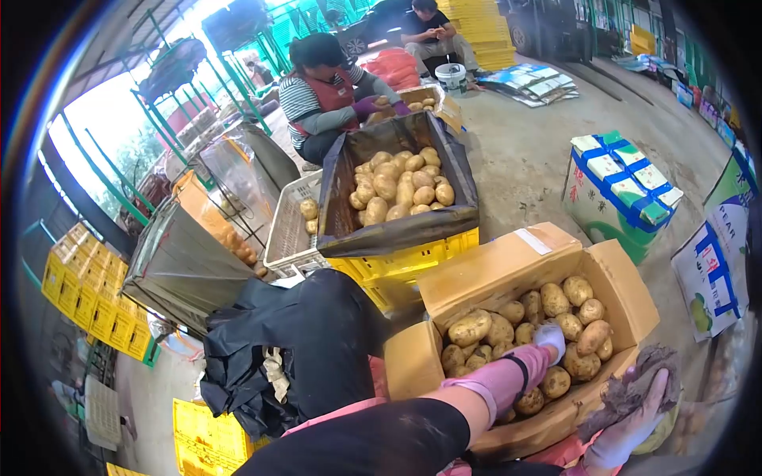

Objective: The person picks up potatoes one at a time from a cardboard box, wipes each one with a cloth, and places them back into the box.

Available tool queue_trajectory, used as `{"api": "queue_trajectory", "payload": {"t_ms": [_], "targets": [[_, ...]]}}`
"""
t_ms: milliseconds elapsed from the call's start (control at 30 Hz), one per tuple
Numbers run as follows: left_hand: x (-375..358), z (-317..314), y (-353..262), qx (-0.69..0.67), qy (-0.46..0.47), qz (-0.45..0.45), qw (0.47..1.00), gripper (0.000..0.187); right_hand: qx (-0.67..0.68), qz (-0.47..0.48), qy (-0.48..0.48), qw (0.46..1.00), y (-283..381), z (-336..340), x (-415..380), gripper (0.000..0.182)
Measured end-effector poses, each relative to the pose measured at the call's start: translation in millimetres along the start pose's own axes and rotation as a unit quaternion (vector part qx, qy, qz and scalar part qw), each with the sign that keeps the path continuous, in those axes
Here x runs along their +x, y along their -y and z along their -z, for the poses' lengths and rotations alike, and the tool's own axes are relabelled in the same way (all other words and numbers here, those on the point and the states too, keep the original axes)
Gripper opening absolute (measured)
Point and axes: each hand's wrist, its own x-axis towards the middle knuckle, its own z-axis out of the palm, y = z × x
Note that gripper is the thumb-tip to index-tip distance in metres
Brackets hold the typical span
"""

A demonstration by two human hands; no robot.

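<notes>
My left hand (549, 341), in a pale glove below a pink sleeve, reaches into an open cardboard box (500, 270) and touches the potatoes (582, 362) there. Its fingertips are hidden among them, so whether it grips one cannot be told. At the box's near right corner, my right hand (627, 432), also gloved, holds a dirty grey-brown cloth (635, 389). Something yellowish and rounded (660, 431) shows behind that hand, partly covered. Soil clings to several of the potatoes in the box.
A dark-lined yellow crate (397, 262) full of potatoes stands ahead, with a white basket (290, 226) on its left. A co-worker in purple gloves (369, 105) handles potatoes beyond it. Taped cartons (619, 182) stand right; black sheeting (262, 349) lies left. Another person (432, 36) sits behind.
</notes>
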Motion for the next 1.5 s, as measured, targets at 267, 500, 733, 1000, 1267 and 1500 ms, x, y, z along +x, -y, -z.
{"api": "queue_trajectory", "payload": {"t_ms": [267,500,733,1000,1267,1500], "targets": [[17,55,22,-0.052,0.17,-0.049,0.983,0.053,-0.072,-0.086,0.023,0.993,42,-45,6,0.026],[14,130,36,-0.317,0.456,-0.093,0.827,0.031,0.008,-0.14,0.026,0.99,8,-15,15,0.044],[-74,297,73,-0.611,0.401,-0.202,0.652,0.058,-0.092,-0.128,0.07,0.985,-1,-20,6,0.046],[-124,320,117,-0.577,0.251,-0.237,0.741,0.068,-0.046,-0.009,0.182,0.982,10,-50,-20,0.044],[-159,295,118,-0.37,0.037,-0.322,0.871,0.061,-0.042,0.115,0.265,0.957,-11,-111,-54,0.045],[-140,303,138,-0.271,-0.093,-0.427,0.858,0.061,0.238,-0.227,0.203,0.922,-21,-110,-35,0.039]]}}
